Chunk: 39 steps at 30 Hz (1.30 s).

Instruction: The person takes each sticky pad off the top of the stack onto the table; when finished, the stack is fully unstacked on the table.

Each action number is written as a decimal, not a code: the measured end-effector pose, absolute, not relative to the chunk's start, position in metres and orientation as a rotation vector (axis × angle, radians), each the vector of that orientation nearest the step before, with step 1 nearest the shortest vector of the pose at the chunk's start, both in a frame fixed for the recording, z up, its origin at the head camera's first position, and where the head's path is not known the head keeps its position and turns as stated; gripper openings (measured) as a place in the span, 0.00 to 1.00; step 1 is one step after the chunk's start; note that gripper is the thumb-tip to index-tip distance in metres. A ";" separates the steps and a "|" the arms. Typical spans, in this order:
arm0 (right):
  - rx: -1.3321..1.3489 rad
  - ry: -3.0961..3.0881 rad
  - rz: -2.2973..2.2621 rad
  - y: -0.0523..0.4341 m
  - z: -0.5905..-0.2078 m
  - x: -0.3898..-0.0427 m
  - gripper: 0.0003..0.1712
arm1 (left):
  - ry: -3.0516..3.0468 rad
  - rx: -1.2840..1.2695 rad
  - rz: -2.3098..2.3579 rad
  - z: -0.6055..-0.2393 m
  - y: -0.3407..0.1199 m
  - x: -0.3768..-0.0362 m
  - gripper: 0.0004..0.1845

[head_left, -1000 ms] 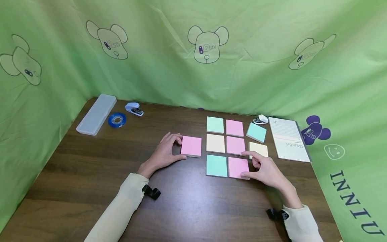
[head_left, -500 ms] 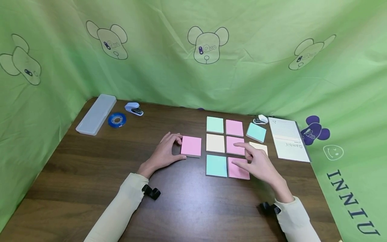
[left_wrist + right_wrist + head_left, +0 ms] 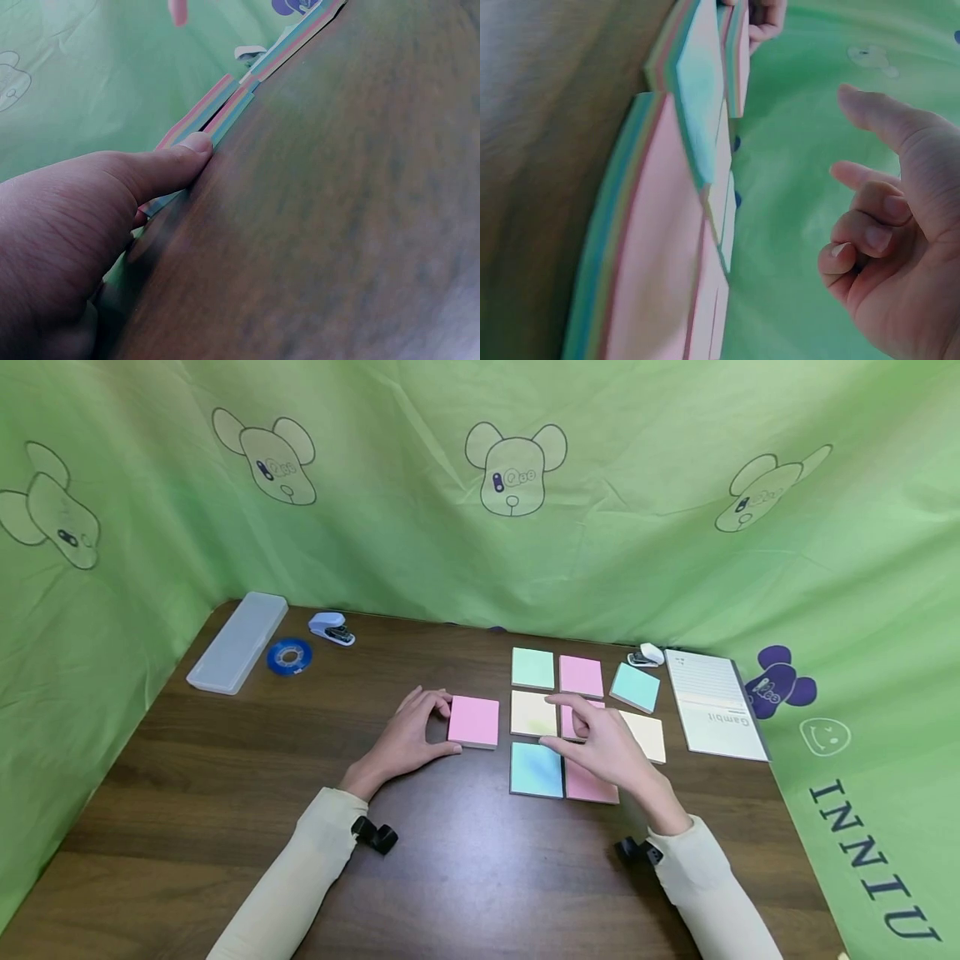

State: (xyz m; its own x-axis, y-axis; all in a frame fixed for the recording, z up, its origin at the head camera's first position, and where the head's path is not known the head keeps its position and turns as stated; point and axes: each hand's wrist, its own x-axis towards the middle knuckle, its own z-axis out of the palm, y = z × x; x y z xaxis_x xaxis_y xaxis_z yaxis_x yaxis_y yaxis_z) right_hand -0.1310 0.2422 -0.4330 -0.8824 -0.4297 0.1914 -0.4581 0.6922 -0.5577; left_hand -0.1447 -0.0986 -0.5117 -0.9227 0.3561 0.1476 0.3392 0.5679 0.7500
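My left hand (image 3: 405,739) holds the left side of a pink sticky note pad (image 3: 475,722), thumb at its near corner and fingers at its far edge. In the left wrist view the thumb (image 3: 176,165) touches the pad's striped side. My right hand (image 3: 611,750) hovers over the block of pads with nothing in it. Its thumb and index finger reach out apart, while the other fingers curl in the right wrist view. Beneath and around it lie a cream pad (image 3: 528,717), a blue-green pad (image 3: 536,770) and a pink pad (image 3: 589,783), the last partly hidden.
Behind lie a pale green pad (image 3: 533,668) and another pink pad (image 3: 581,677). To the right are a turquoise pad (image 3: 635,687), a white stapler (image 3: 648,655) and a notepad (image 3: 712,702). Far left: a plastic case (image 3: 238,643), blue tape (image 3: 289,657) and a lilac stapler (image 3: 331,628).
My right hand has moved left from beside the near pink pad to over the middle of the pads, off that pad. My left hand and its pink pad stay in place.
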 end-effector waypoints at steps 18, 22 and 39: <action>0.808 -2.894 0.993 0.205 -0.433 -0.151 0.37 | 2.768 0.620 1.314 -0.511 -0.100 -0.145 0.30; 0.840 -2.940 0.970 0.197 -0.436 -0.156 0.38 | 2.768 0.623 1.311 -0.512 -0.100 -0.146 0.30; 0.887 -3.113 0.759 0.175 -0.455 -0.169 0.49 | 2.760 0.639 1.343 -0.513 -0.101 -0.147 0.32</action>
State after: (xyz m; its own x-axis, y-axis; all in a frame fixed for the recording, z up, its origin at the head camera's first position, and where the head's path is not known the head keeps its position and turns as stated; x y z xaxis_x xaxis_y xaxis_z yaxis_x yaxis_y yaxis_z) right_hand -0.1686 0.1755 -0.4554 -0.8420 -0.5372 -0.0496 -0.4542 0.7555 -0.4723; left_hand -0.1472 -0.1011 -0.5125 -0.9168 0.3616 0.1694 0.3564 0.5498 0.7554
